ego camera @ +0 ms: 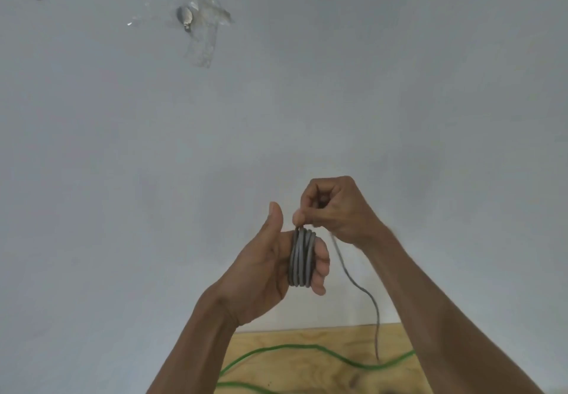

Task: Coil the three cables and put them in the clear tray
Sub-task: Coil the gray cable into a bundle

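Head view looks mostly at a pale wall (399, 86), with both hands raised in front of it. A gray cable (301, 259) is wound in several turns around the fingers of the left hand (276, 267), whose thumb points upward and whose fingertips curl forward past the loops. The right hand (332, 206) sits just above and touching that coil, its thumb and forefinger pinched on the cable at the top of the loops. From there the loose gray tail hangs down in a loose curve toward the wooden tabletop (307, 372) at the bottom edge. A green cable (285, 347) lies in a wavy line across that tabletop. High on the wall, a small dark fitting is covered by strips of clear tape (203, 25). No tray shows here.
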`<move>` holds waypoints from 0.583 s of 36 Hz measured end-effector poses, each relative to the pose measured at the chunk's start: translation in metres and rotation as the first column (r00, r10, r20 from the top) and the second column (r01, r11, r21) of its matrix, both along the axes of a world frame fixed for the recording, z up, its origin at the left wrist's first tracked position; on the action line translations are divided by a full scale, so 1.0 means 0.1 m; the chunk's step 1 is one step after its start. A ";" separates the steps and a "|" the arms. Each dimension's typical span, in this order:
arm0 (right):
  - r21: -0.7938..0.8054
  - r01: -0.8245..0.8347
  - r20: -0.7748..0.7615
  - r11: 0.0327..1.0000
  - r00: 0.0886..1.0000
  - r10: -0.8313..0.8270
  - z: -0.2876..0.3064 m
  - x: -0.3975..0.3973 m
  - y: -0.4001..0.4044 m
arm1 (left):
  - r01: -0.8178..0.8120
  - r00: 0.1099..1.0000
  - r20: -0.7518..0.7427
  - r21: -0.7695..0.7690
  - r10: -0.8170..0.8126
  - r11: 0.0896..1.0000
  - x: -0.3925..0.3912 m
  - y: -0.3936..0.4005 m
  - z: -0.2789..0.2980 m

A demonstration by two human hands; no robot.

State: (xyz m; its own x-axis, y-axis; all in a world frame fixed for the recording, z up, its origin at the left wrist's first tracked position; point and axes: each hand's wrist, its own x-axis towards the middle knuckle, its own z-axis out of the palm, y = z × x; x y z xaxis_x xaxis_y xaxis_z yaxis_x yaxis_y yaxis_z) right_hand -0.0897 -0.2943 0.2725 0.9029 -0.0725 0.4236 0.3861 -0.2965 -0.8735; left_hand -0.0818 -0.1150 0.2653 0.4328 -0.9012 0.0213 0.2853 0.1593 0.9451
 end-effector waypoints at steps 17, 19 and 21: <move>0.284 -0.095 -0.261 0.954 0.950 0.173 -0.48 -0.19 0.53 | -0.219 0.976 -0.054 -0.178 0.212 0.959 0.38 0.03 0.25; 0.175 -0.087 -0.302 0.981 0.943 0.137 -0.49 -0.22 0.60 | -0.274 0.960 0.035 -0.099 0.278 0.957 0.43 0.04 0.22; 0.058 -0.055 -0.332 0.997 0.941 0.071 -0.47 -0.26 0.61 | -0.308 0.945 0.105 -0.027 0.309 0.951 0.47 0.08 0.17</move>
State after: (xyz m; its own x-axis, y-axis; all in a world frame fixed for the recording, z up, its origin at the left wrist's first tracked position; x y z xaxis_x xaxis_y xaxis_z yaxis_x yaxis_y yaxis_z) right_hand -0.1155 -0.2336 0.2259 0.9952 -0.0232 0.0947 0.0865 -0.2364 -0.9678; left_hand -0.0349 -0.1071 0.2820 0.6844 -0.7234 0.0913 0.1180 0.2335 0.9652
